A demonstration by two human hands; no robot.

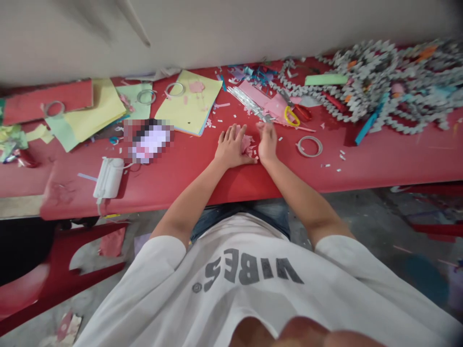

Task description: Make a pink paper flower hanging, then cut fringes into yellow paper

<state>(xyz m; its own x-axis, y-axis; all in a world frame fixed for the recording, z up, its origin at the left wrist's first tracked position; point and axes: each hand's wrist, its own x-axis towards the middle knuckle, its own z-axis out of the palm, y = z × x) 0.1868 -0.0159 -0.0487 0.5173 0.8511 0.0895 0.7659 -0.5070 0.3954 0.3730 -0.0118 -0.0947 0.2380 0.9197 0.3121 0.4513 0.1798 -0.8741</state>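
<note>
Pink paper scraps (248, 145) lie in a small heap on the red table (238, 185), between my two hands. My left hand (230, 147) rests palm down at the heap's left side, fingers spread and thumb stretched along its near edge. On the other side my right hand (268, 143) stands on its edge, cupped toward the scraps, its fingers slightly bent and partly hidden. Neither hand visibly grips anything. Beyond them are yellow-and-red-handled scissors (292, 114) and pink paper (265, 101). A tape roll (309, 146) lies to the right of my right hand.
Grey paper garlands (376, 82) pile up at the right. Yellow sheets (188, 101), a blurred-out phone (150, 142) and a white power bank (109, 178) with a cable lie left. A red chair (68, 274) stands below the table at the left.
</note>
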